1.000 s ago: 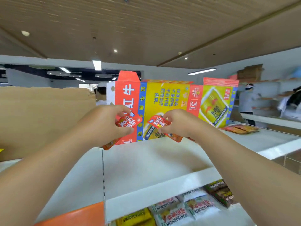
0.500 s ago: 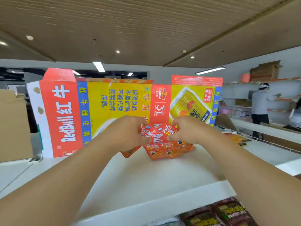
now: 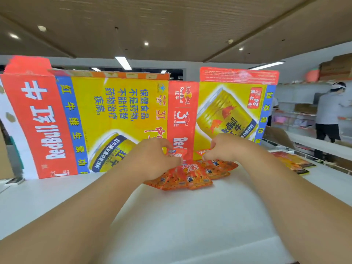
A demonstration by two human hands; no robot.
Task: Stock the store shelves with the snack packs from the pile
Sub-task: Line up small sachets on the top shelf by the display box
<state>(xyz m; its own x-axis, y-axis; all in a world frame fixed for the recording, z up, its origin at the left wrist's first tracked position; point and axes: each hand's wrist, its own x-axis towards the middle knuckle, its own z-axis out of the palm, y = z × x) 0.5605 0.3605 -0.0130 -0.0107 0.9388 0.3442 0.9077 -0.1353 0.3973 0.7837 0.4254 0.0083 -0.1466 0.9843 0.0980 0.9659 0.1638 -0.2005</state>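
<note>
The left hand (image 3: 152,159) and right hand (image 3: 226,147) are each pinching small orange-red foil snack packs (image 3: 190,176), laying them on the flat white shelf (image 3: 171,216); releasing them tidily is likely coming next.

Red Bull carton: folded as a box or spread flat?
Spread flat: the Red Bull carton shows several printed panels side by side.

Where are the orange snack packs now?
Head view, centre: snack packs fanned on the white shelf, before the Red Bull carton, under left hand and right hand.

Carton wall (image 3: 114,121) behind (open shelf (image 3: 171,221) nearside)
</note>
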